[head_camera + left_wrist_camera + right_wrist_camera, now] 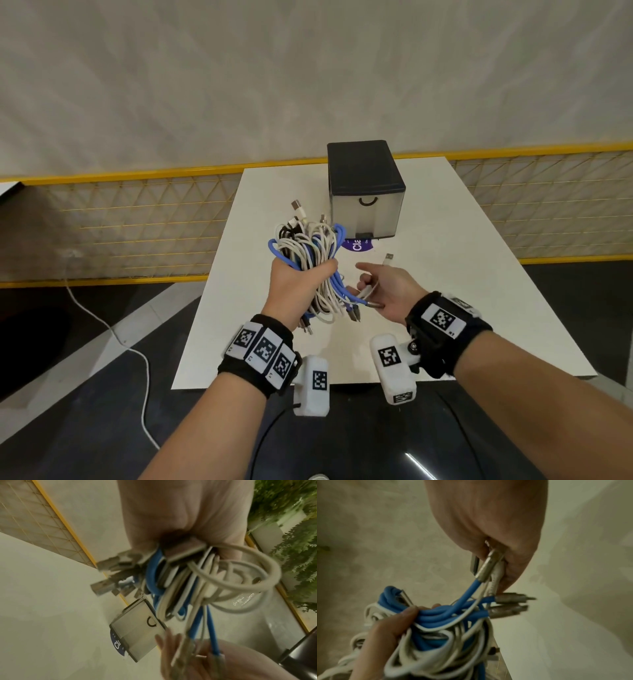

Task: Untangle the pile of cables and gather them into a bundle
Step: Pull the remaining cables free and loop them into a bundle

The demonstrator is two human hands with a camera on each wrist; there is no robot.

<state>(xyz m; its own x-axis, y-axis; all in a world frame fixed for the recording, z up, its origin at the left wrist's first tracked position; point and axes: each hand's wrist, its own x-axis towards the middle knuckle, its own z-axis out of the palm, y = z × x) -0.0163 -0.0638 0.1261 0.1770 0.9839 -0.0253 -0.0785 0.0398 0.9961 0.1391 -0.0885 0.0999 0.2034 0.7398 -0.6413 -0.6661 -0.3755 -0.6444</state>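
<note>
The bundle of cables (pixel 308 260), looped white and blue cords with metal plugs sticking out, is held up over the table's (pixel 445 274) left edge (matte white, bare toward its near edge). The left hand (pixel 294 287) grips its middle; the right hand (pixel 387 291) pinches loose ends, index finger extended. A dark-topped drawer box (pixel 366 192) stands at the far edge.

Both forearms bare, entering from bottom of head view, converging toward frame centre. Black straps with tagged white markers on both wrists. Left hand (pixel 294 287) raised, back toward camera, fingers curled tight round cables (pixel 308 250). Right hand (pixel 387 291) lower right of centre, index finger extended, other fingers pinching cable ends against palm.
</note>
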